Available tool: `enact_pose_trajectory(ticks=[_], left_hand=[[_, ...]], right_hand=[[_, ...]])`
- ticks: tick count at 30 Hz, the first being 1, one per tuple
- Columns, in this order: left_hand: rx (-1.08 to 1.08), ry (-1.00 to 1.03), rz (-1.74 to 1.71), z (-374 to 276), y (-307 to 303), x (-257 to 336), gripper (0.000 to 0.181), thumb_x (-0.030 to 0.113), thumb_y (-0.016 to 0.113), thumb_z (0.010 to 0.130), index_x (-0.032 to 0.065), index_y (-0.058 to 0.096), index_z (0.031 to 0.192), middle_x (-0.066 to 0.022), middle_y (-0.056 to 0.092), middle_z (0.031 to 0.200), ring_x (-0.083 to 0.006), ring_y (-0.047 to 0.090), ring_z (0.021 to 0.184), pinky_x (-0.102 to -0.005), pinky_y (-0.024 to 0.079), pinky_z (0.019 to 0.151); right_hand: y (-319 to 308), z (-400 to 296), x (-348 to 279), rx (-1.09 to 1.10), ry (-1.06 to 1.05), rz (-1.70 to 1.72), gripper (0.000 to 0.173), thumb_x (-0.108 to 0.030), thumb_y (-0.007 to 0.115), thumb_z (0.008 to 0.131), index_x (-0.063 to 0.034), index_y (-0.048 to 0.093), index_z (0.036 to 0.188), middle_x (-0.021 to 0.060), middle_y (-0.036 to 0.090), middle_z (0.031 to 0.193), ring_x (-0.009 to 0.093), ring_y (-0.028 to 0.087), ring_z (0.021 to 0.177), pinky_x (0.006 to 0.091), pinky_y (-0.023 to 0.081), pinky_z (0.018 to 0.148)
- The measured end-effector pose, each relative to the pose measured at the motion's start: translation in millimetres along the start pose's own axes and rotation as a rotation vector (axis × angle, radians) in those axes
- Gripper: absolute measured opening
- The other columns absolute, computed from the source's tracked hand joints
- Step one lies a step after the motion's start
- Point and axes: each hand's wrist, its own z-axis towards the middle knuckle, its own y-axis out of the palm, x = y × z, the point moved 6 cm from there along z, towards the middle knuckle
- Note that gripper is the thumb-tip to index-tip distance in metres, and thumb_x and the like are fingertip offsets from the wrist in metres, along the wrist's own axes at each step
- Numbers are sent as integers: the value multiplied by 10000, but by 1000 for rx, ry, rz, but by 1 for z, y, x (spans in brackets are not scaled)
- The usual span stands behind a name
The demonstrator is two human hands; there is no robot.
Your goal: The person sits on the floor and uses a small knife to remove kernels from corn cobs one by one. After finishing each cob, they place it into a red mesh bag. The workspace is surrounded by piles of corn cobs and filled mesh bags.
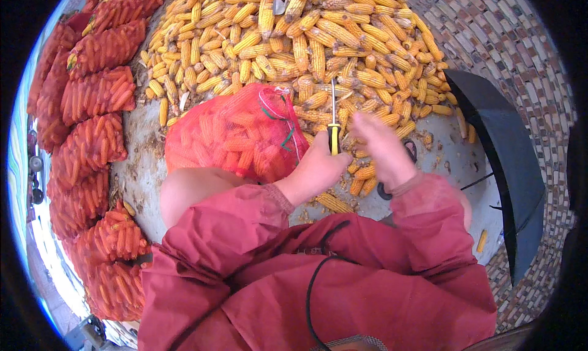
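Note:
My left hand [319,163] grips the yellow and black handle of a screwdriver [334,137]. Its long metal shaft points away from me, towards the corn. Just to the right, my right hand [385,146] is blurred and extended, and I see nothing in it. A red mesh sack [229,137] full of corn cobs lies left of the screwdriver, against the heap. White edging and a green cord [288,133] show at the sack's right end. Loose cobs [365,179] lie below and between my hands.
A large heap of yellow corn cobs [317,43] spreads ahead, with a small metal piece [279,6] on it. Filled red mesh sacks [96,135] line the left. A black umbrella [505,135] stands open at right, beside brickwork [505,39]. Husk scraps litter the grey floor [142,167].

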Motion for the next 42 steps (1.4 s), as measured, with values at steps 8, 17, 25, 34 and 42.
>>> enact_pose_trajectory(ticks=[8,17,25,34,42], left_hand=[[-248,-140,-1,2,41,-24,166,177,583,1044,45,543,1137,-37,590,802,-173,607,638,-344,487,568],[-326,-218,-375,-9,60,11,351,394,487,1149,80,542,1003,-27,571,775,-167,570,597,-345,484,541],[-111,-121,-228,13,56,7,400,403,481,1146,16,581,1126,-76,640,855,-187,599,628,-359,517,582],[-21,68,-42,45,51,24,419,388,475,1149,-14,591,1120,-47,592,752,-141,564,625,-372,461,563],[-22,160,214,26,47,56,444,396,536,1121,-39,602,1056,-248,674,834,-433,667,764,-547,502,710]], right_hand=[[5,23,18,-51,-38,315,389,-373,452,1171,-63,593,984,110,708,871,236,705,823,411,584,802],[-16,34,-2,103,-45,633,368,-404,473,1164,-94,562,986,-9,404,628,182,548,664,390,549,692],[-7,42,-8,79,-116,539,365,-375,486,1159,-69,569,978,-3,442,627,186,558,665,355,499,672],[-24,65,-29,128,-198,550,344,-338,497,1152,-61,567,960,4,462,644,177,554,651,344,489,649],[-85,100,-42,252,-246,714,316,-331,516,1145,-79,577,964,17,514,679,175,563,671,339,481,652]])
